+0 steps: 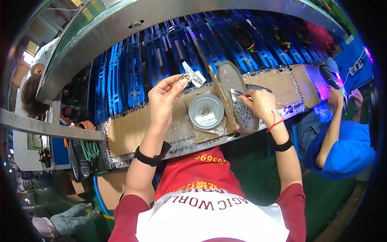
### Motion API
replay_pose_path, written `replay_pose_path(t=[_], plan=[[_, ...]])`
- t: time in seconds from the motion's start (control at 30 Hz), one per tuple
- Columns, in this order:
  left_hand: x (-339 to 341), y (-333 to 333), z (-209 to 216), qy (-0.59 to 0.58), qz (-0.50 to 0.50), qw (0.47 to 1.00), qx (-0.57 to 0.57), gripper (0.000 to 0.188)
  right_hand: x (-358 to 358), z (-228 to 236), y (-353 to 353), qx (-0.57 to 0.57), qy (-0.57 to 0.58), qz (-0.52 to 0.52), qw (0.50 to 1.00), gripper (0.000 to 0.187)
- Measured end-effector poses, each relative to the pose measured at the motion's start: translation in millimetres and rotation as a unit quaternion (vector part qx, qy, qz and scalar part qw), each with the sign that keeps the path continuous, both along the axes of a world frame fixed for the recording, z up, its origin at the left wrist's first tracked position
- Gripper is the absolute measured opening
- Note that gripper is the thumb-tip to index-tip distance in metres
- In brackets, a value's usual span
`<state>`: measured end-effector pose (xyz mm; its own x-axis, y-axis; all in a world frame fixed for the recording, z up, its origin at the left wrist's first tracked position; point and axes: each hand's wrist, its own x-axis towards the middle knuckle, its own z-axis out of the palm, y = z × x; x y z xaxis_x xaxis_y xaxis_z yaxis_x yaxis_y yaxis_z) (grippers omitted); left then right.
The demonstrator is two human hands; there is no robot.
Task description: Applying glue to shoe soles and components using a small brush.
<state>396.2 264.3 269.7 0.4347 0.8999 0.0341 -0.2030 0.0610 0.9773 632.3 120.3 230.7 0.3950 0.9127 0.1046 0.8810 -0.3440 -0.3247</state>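
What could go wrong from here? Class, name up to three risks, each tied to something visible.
1. The left hand pinches a crumpled silvery-white piece near one end, so it might slip and fall.
2. The grey bowl sits near the bench's front edge; a stray forearm could knock it.
3. The right hand holds a slim tool at the grey shoe sole; a slip might mark the sole.

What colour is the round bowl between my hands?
The bowl is grey, seen best in the head view.
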Motion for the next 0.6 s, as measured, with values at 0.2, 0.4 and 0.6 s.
replay_pose_path(t=[0.2,0.4,0.6], plan=[[-25,0,-10,-0.004,-0.005,1.000,-0.028,0.025,1,16,-11,0.018,0.032,-0.010,0.999,0.032],[-48,-10,-15,0.006,-0.003,0.999,-0.050,0.024,-3,22,-26,0.062,0.053,-0.061,0.995,0.034],[-75,-22,-23,0.012,-0.012,0.998,-0.065,0.024,-10,2,-39,0.085,0.095,-0.049,0.991,0.029]])
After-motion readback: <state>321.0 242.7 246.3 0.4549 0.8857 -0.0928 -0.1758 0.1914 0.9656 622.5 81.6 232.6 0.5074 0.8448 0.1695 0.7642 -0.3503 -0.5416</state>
